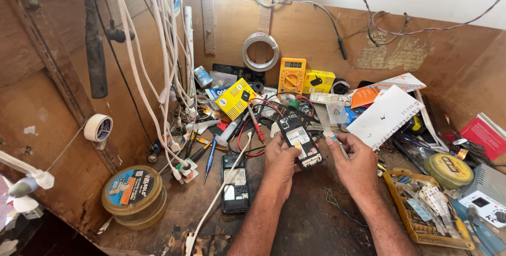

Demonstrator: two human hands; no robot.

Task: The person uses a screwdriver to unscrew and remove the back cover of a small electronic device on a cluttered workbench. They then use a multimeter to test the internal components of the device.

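- An opened black phone [299,140], back cover off, is gripped by the left hand [279,158] just below frame centre; thumb is laid on its lower part.
- The phone is tilted, top end toward upper left, and is lifted off the wooden bench [295,224].
- A small thin pale part [336,141] is pinched betw. thumb and forefinger of the right hand [357,164], just right of the phone; what it is cannot be told.
- A 2nd opened phone [235,183] is seen flat on the bench, left of the left wrist, not touched.
- A red probe [256,124] w/ red lead is laid above and left of the held phone.
- A yellow multimeter [291,75] is propped at the back wall, upper centre.
- A yellow box [235,98] is left of it; a round tin [135,195] sits at lower left.
- White cables [158,66] are hung at upper left.
- A yellow parts tray [421,208] is found at lower right, near the right forearm.
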